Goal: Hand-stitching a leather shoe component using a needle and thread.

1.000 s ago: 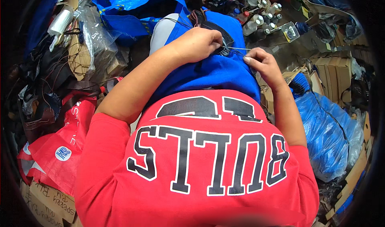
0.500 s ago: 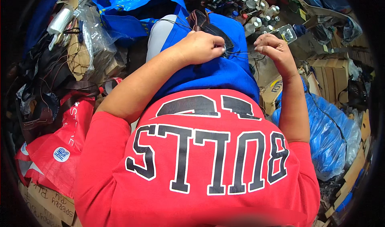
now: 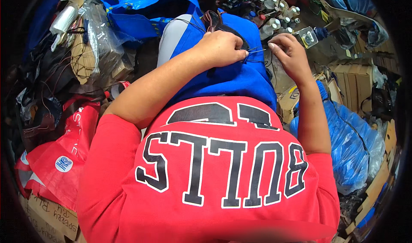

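Observation:
On my lap, over blue cloth (image 3: 253, 78), lies a dark shoe-like piece (image 3: 231, 30) with a brown leather part (image 3: 210, 18) at its far end. My left hand (image 3: 219, 49) rests against its near side, thumb and fingers pinched on a thin, straight, pale needle-like piece (image 3: 257, 51). That piece points right, toward my right hand (image 3: 292, 56), which is raised with its thumb and forefinger curled close together. Whatever sits between those right fingertips is too small to make out. Dark thread (image 3: 259, 62) loops below the gap between the hands.
A blue bag (image 3: 128, 22) gapes open beyond my left arm. Several small bottles (image 3: 274, 24) stand at the far right, near a clear container (image 3: 307, 37). Blue plastic wrapping (image 3: 349, 135) and cardboard (image 3: 356, 82) lie right; a red bag (image 3: 64, 157) lies left.
My left hand has shifted slightly right, and the pale thin piece now shows at its fingertips. My right hand has drawn a little closer to it.

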Demonstrator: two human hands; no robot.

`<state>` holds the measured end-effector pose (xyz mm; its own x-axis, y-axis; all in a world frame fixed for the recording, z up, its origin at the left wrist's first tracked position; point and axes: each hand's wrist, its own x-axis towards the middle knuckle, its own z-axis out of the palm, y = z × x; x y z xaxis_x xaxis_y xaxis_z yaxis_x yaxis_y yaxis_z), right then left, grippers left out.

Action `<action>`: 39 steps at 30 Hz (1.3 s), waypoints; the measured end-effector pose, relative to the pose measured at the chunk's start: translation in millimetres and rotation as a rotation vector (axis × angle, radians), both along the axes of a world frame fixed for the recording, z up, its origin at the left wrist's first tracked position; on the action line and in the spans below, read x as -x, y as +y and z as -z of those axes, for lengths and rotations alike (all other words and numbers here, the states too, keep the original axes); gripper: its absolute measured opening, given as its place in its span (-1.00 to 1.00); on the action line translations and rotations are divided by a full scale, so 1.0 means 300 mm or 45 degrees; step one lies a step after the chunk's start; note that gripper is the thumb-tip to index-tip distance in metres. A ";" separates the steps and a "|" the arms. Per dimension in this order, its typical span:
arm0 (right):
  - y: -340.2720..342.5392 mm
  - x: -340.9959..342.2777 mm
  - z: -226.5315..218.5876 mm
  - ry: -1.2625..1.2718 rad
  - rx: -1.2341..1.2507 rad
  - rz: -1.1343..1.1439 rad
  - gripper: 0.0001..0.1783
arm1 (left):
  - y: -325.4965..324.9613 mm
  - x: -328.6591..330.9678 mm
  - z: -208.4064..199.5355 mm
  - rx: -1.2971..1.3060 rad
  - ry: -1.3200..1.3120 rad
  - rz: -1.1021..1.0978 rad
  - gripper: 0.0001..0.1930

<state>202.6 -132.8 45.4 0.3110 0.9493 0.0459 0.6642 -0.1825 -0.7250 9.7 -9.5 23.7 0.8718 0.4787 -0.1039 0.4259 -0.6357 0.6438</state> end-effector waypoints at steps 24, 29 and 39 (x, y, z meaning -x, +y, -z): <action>-0.131 -0.107 0.034 -0.865 0.423 -0.263 -0.95 | 0.218 0.391 -0.028 -0.381 0.092 -0.016 -0.92; -0.099 -0.155 0.003 1.242 -0.285 0.073 -0.87 | 0.253 0.403 -0.126 0.567 -0.661 -0.353 -0.86; -0.032 0.075 -0.101 1.304 -0.124 -0.475 -0.78 | 0.078 0.276 -0.183 0.394 -0.289 0.217 -0.79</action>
<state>180.2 -142.4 75.6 -0.0619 0.9980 0.0098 -0.2606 -0.0067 -0.9654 -73.0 14.0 78.7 0.9531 0.3022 -0.0161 0.1565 -0.4467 0.8809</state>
